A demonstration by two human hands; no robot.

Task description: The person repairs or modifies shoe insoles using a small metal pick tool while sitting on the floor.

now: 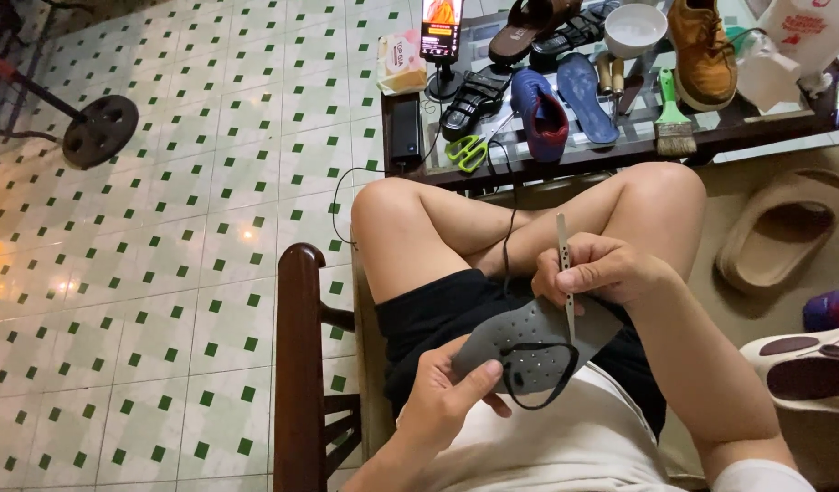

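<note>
The grey perforated insole lies over the person's lap, and everything turns on it — the left hand pinches its near edge, thumb on top, while the right hand is closed around a thin metal tool held upright, tip down on the insole's far side. A black cord loops below it. Beyond the knees, the glass table holds sandals, a brush and green scissors.
</note>
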